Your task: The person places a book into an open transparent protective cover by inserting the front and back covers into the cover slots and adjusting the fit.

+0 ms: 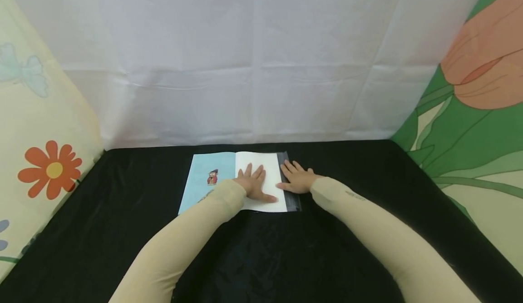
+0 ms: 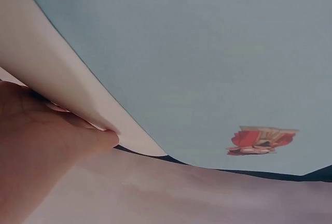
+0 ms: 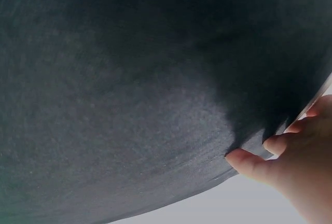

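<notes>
An open book lies on the black table, its left page (image 1: pixel 214 164) light blue with a small red cartoon figure (image 1: pixel 212 177) and its right page (image 1: pixel 269 164) white. A clear plastic strip (image 1: pixel 292 201) sticks out past the white page's right edge. My left hand (image 1: pixel 254 185) rests on the white page, fingers spread. On the strip and the page's right edge lies my right hand (image 1: pixel 299 179), its fingers spread too. In the left wrist view the blue page (image 2: pixel 207 68) fills most of the picture beside the left hand (image 2: pixel 46 141). The right wrist view shows the right hand (image 3: pixel 295 162) against dark cloth.
Black cloth (image 1: pixel 122 203) covers the table around the book. A white curtain (image 1: pixel 253 67) hangs behind the table's far edge. Flower-patterned panels stand on both sides, with a red flower (image 1: pixel 53 170) at left and a large orange flower (image 1: pixel 486 62) at right.
</notes>
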The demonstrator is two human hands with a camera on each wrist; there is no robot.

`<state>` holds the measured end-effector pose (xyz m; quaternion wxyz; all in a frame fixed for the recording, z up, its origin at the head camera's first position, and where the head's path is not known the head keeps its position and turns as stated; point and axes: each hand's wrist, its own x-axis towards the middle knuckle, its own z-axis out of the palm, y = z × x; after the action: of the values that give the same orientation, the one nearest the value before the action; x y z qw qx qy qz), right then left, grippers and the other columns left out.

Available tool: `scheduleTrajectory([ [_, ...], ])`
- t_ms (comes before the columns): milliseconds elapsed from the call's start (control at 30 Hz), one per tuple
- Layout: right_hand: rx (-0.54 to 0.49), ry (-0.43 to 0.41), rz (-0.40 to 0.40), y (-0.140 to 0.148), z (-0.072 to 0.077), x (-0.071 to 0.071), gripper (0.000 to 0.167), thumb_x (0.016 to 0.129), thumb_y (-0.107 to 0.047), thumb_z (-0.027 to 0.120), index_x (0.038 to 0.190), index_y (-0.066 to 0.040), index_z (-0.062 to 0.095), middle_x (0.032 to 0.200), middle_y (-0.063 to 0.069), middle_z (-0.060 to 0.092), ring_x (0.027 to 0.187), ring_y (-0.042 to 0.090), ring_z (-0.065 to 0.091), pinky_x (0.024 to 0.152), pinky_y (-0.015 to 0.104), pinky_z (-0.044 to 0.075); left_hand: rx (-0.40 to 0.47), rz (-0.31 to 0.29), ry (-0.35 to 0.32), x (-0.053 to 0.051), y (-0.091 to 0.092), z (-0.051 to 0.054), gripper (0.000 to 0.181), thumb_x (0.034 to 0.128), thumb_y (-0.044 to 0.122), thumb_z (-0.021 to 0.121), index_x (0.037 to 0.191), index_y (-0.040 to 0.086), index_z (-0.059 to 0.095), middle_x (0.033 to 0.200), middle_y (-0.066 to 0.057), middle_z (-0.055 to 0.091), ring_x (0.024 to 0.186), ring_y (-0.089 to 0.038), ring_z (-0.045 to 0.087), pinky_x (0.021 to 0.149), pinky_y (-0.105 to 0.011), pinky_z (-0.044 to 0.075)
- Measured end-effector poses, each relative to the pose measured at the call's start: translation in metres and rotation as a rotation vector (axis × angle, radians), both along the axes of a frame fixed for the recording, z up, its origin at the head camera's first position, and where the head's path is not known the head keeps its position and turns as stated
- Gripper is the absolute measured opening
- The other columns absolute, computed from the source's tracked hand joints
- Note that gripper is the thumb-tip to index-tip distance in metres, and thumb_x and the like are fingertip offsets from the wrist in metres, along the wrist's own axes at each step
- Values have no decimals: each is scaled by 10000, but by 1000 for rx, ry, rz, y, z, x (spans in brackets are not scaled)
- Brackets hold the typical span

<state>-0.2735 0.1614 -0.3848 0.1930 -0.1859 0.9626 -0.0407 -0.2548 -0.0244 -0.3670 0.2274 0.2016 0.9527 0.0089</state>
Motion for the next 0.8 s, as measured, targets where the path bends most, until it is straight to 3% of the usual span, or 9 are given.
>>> scheduleTrajectory([
  [233,-14,2,5,-4,3,0,755,1029,-478,374,1527,45,154,1594,234,65,1447,437,58,1056,695,164,1,0,-7,-1,-4,0,977,893,697,467,1571,106,87,1633,-7,-13,1472,-301,-95,1169,-465,20],
  [533,-18,-30,-7,-4,2,-5,777,1024,-509,357,1535,29,128,1600,224,41,1440,461,32,1056,705,139,7,-32,40,-9,-7,-4,903,939,649,432,1573,113,76,1634,-12,-28,1470,-302,-103,1173,-442,47],
  [667,-87,-73,-33,-2,1,-8,808,1010,-541,363,1541,16,114,1602,221,26,1430,488,10,1040,731,109,52,-32,61,-5,-9,-2,893,955,622,432,1568,89,62,1630,-43,-45,1467,-314,-104,1171,-449,74],
  [800,-241,-73,-68,0,-1,-13,788,1020,-476,405,1536,31,94,1594,246,6,1430,486,11,1062,707,92,117,-1,86,-3,-13,-5,884,965,600,434,1561,52,80,1627,-90,-20,1468,-331,-72,1163,-478,110],
])
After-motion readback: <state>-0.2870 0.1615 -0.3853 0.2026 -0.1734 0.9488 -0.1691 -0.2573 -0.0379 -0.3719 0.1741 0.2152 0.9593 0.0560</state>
